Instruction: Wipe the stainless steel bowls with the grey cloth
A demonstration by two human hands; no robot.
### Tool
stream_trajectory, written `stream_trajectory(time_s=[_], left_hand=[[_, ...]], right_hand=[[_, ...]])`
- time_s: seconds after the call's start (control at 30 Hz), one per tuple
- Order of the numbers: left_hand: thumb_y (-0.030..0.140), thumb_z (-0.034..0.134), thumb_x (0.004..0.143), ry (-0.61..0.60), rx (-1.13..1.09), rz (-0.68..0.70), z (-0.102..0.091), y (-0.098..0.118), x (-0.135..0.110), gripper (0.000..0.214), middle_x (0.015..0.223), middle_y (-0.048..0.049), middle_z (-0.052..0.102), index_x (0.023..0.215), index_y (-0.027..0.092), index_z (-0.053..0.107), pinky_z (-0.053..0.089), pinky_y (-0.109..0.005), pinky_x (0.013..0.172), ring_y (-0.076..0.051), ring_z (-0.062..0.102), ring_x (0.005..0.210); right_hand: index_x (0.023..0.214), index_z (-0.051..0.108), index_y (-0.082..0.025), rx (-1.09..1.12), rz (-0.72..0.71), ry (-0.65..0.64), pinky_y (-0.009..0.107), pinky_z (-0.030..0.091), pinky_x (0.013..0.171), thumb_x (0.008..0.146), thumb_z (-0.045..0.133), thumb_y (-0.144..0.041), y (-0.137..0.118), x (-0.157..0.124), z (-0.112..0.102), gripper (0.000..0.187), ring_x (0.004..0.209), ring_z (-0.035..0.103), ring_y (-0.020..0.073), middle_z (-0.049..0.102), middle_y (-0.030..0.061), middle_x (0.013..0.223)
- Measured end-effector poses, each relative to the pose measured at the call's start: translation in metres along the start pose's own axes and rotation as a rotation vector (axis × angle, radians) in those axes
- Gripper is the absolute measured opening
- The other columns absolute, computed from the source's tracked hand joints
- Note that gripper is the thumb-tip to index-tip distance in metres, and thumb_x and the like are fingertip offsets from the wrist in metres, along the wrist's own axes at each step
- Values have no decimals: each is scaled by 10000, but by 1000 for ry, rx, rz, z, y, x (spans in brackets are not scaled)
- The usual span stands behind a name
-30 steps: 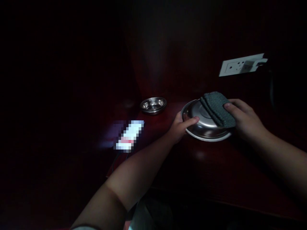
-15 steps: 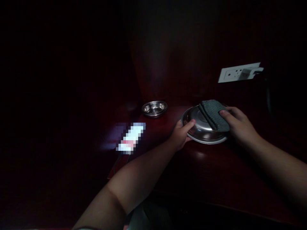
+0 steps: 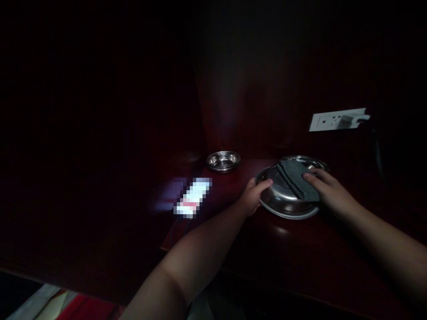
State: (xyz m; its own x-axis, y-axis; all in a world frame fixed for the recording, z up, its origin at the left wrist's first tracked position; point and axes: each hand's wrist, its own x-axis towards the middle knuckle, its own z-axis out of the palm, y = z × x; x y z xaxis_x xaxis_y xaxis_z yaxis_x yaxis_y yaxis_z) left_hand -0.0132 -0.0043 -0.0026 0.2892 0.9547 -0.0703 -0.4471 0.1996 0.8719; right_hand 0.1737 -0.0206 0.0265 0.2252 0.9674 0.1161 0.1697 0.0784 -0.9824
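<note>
My left hand point(image 3: 253, 195) grips the left rim of a shiny steel bowl point(image 3: 280, 206), its thumb lying on the outer side. The bowl is turned bottom up and tilted. Against its upturned base my right hand point(image 3: 328, 189) presses a folded grey-green cloth point(image 3: 296, 178), thumb on top and fingers closed around the far edge. Behind the held bowl, part of another steel dish point(image 3: 305, 159) shows, mostly hidden by the cloth and hand.
Small stacked steel bowls point(image 3: 223, 161) stand at the back of the dark red table point(image 3: 283, 249). A lit phone point(image 3: 193, 198) with a cable lies near the left edge. On the back wall is a white socket plate point(image 3: 336, 120) with a plug and cord.
The view has shifted, so everything sits lower and slightly to the right. The cloth has slid a little down the bowl's base, and more of the dish behind shows.
</note>
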Motion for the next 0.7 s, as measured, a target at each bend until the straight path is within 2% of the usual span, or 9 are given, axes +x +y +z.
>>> stream_trajectory(time_s=[0.13,0.27,0.4,0.53,0.7], left_hand=[[327,723,642,-10,-11,19,1,3,-3,386,853,-54,675,978,165,621,489,-321,682,-161,624,690],[330,741,631,-9,-23,171,4,1,-1,386,910,-66,682,956,145,645,468,-302,781,-149,626,760],[351,733,643,61,11,283,5,1,3,374,914,-77,684,935,132,656,465,-296,794,-147,624,772],[381,721,656,59,20,216,6,1,1,388,902,-73,679,953,143,647,486,-300,759,-158,629,775],[374,743,639,-17,35,81,5,1,-1,553,1014,-88,659,1127,195,554,512,-345,720,-202,636,846]], right_hand=[[878,606,-244,35,17,-8,279,410,559,696,660,-450,4,2,1,280,642,552,160,635,13,791],[901,609,-247,37,-26,-10,291,430,580,706,643,-489,12,7,0,313,670,575,175,645,15,818],[913,607,-257,32,-46,-4,316,462,616,703,638,-516,15,9,-1,334,715,606,205,651,14,820],[897,607,-255,10,-72,18,330,483,643,699,638,-518,12,7,-1,331,725,614,204,650,8,817],[860,610,-246,-16,-126,3,318,491,584,699,628,-518,13,10,-4,316,656,611,190,647,-2,740]])
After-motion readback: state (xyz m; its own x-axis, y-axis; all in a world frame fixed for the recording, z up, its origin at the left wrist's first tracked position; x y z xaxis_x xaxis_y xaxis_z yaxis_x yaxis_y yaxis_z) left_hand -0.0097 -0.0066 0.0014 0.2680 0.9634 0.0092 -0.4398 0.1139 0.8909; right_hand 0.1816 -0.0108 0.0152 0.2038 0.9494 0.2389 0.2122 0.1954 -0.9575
